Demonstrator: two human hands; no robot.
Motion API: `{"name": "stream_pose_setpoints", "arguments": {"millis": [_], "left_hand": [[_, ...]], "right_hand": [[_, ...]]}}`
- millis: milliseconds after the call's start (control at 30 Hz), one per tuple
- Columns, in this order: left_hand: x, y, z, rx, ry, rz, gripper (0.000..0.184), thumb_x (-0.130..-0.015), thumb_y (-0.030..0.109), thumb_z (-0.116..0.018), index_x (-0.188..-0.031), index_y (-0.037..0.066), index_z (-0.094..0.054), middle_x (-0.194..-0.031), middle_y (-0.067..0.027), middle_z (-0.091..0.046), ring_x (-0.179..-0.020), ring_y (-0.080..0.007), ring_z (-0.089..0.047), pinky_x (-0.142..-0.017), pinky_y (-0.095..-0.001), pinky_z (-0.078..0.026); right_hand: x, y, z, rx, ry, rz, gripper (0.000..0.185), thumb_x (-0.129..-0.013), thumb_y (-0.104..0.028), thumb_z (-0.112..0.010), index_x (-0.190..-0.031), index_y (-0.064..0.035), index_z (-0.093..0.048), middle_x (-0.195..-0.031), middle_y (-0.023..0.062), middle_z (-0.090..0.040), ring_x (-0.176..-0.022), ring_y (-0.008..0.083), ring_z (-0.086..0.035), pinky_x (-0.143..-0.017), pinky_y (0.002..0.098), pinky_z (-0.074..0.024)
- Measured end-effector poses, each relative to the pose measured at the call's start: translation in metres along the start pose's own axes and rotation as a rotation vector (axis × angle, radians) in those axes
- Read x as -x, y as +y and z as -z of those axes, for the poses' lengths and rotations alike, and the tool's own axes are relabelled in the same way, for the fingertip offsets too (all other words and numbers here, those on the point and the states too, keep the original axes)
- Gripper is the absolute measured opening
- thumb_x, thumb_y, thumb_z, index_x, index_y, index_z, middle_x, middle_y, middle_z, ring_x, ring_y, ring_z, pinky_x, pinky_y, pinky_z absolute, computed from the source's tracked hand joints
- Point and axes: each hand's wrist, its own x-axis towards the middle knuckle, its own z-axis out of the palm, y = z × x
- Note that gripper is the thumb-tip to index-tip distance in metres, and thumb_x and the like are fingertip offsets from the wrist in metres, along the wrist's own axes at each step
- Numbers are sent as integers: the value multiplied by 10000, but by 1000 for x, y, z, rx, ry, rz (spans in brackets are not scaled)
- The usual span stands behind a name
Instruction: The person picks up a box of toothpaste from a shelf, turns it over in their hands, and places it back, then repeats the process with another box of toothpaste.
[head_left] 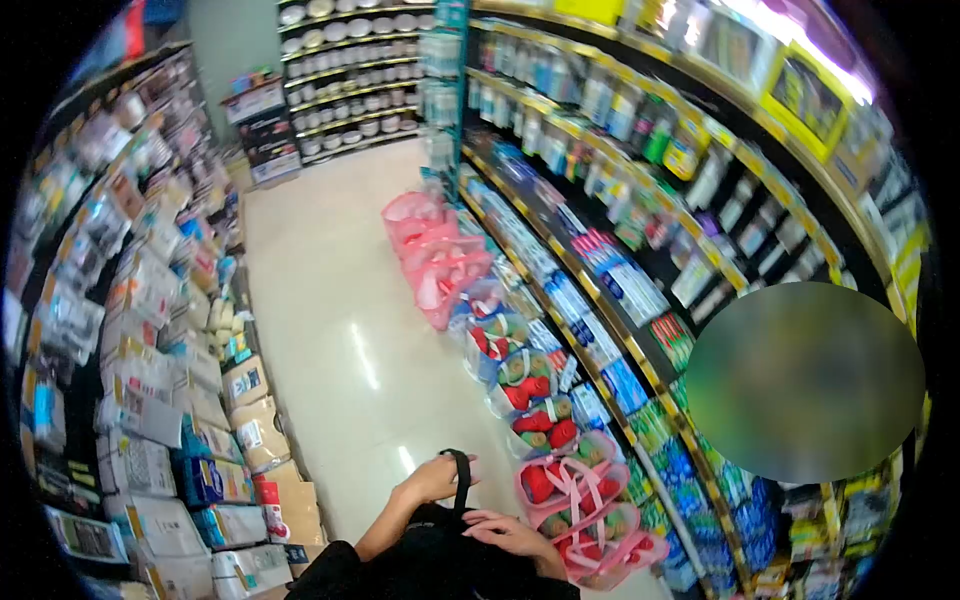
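Observation:
A black strap (pixel 463 485) runs up from a dark cloth or bag in front of my body. My left hand (pixel 430 480) has its fingers curled at the strap's upper loop, with the fingertips partly hidden behind it. My right hand (pixel 507 531) lies beside the strap's lower end, its fingers stretched out over the black fabric. Both hands are over the aisle floor. Just right of my right hand stand clear bags with pink trim (pixel 572 480), holding red and green items.
Packed shelves (pixel 150 290) line the left side, with cardboard boxes (pixel 262 435) along their foot. Toothbrush packs (pixel 615 265) and bottles fill the right shelves. Pink bags (pixel 440 265) line the right floor edge. White crockery (pixel 355 80) stands at the back. A blurred oval covers part of the right.

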Motion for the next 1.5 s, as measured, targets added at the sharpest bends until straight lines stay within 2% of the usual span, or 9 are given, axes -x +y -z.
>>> {"name": "stream_pose_setpoints", "arguments": {"millis": [267, 433, 633, 733, 867, 900, 967, 1167, 1500], "left_hand": [[64, -28, 77, -144, 248, 45, 547, -860, 451, -528, -1176, 6, -538, -1131, -245, -561, -1043, -391, -540, -892, -431, -442], [97, -71, 50, -12, 121, 163, 571, -867, 483, -510, -1155, -8, -544, -1081, -250, -585, -1006, -386, -560, -863, -416, -458], [109, -73, 33, 591, -229, 131, 602, -887, 506, -514, -1223, 7, -495, -967, -183, -650, -906, -296, -623, -813, -346, -473], [99, -54, 71, 577, -168, 118, 526, -875, 390, -572, -1237, 19, -484, -1118, -161, -550, -1025, -313, -523, -915, -379, -381], [70, -154, 19, 329, 102, -43, 561, -867, 408, -590, -1322, 115, -441, -1410, -161, -363, -1312, -365, -286, -1059, -439, -254], [84, -101, 106, 498, 66, 22, 460, -913, 403, -511, -1197, 42, -529, -952, -143, -658, -878, -269, -626, -792, -333, -477], [88, -123, 129, 557, 161, 4, 389, -921, 339, -504, -1192, 62, -538, -997, -132, -655, -904, -266, -628, -809, -346, -477], [71, -182, 194, 546, 384, 317, 299, -933, 250, -507, -1159, 69, -582, -1022, -166, -645, -950, -212, -624, -832, -325, -472], [48, -217, 283, 875, 357, 437, 207, -926, 192, -520, -1005, 18, -597, -764, -76, -639, -693, -117, -602, -639, -259, -465]], "right_hand": [[-98, -73, -21, -445, -265, -169, 351, -957, -276, -458, -1180, -20, -548, -1127, 110, -572, -1033, 187, -535, -930, 310, -386], [-120, -26, -8, -983, 174, -157, 316, -921, -251, -502, -1145, -31, -541, -1001, 113, -590, -795, 200, -529, -790, 300, -420], [-148, 13, 32, -1521, 851, -408, 259, -826, -280, -579, -1049, -150, -552, -1061, 117, -501, -961, 262, -474, -858, 394, -379], [-178, 9, 38, -1520, 739, 23, 346, -855, -222, -542, -1187, -128, -512, -1226, 143, -450, -1128, 270, -422, -960, 421, -331], [-236, -64, 41, -703, -181, 32, 387, -878, -209, -534, -1246, -103, -476, -1299, 146, -411, -1212, 264, -357, -1016, 410, -269], [-251, -95, 46, -419, -403, 66, 397, -884, -206, -532, -1261, -97, -468, -1317, 147, -401, -1233, 263, -340, -1030, 407, -254], [-283, -143, 51, -106, -650, 193, 418, -896, -199, -528, -1291, -84, -450, -1353, 149, -381, -1275, 260, -307, -1058, 401, -223], [-378, -144, 77, -123, -329, 207, 407, -919, -279, -535, -1255, -51, -517, -1388, 137, -374, -1320, 246, -283, -1078, 376, -209], [-515, -146, 76, -1153, -77, -37, 345, -912, -248, -532, -1190, -51, -476, -1197, 86, -523, -1117, 200, -480, -977, 371, -353]]}}
